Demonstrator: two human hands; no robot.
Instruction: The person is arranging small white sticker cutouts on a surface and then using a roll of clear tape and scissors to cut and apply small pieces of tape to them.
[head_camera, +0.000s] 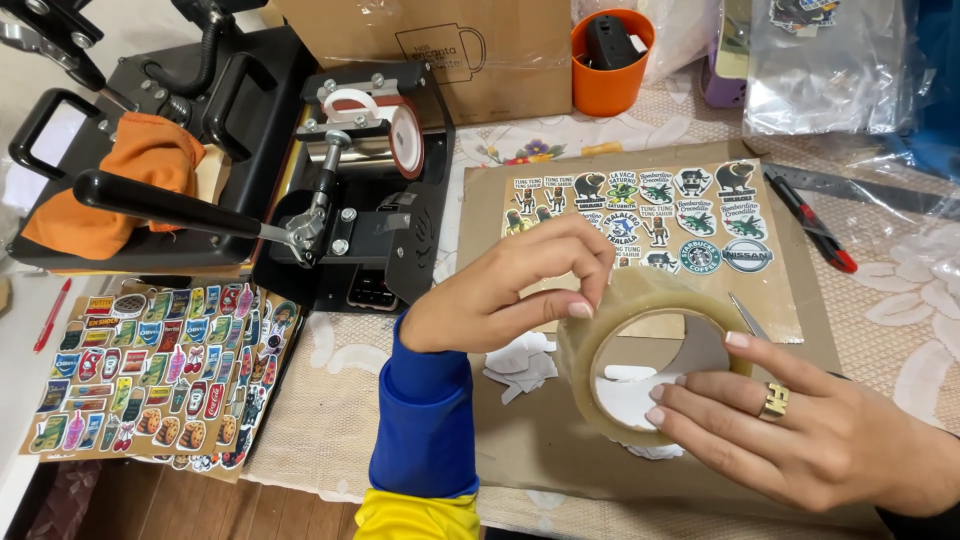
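Wide, clear tape roll (640, 350), yellowish, upright

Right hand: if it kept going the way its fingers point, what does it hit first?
The right hand points left, fingers already on the tape roll. Past the roll, the left hand and its blue sleeve look next in line, though depth is hard to judge.

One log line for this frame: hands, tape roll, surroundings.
left hand: fingertips picking at roll's outer edge | right hand: holding clear tape roll | under: cardboard sheet with stickers | left: mug press
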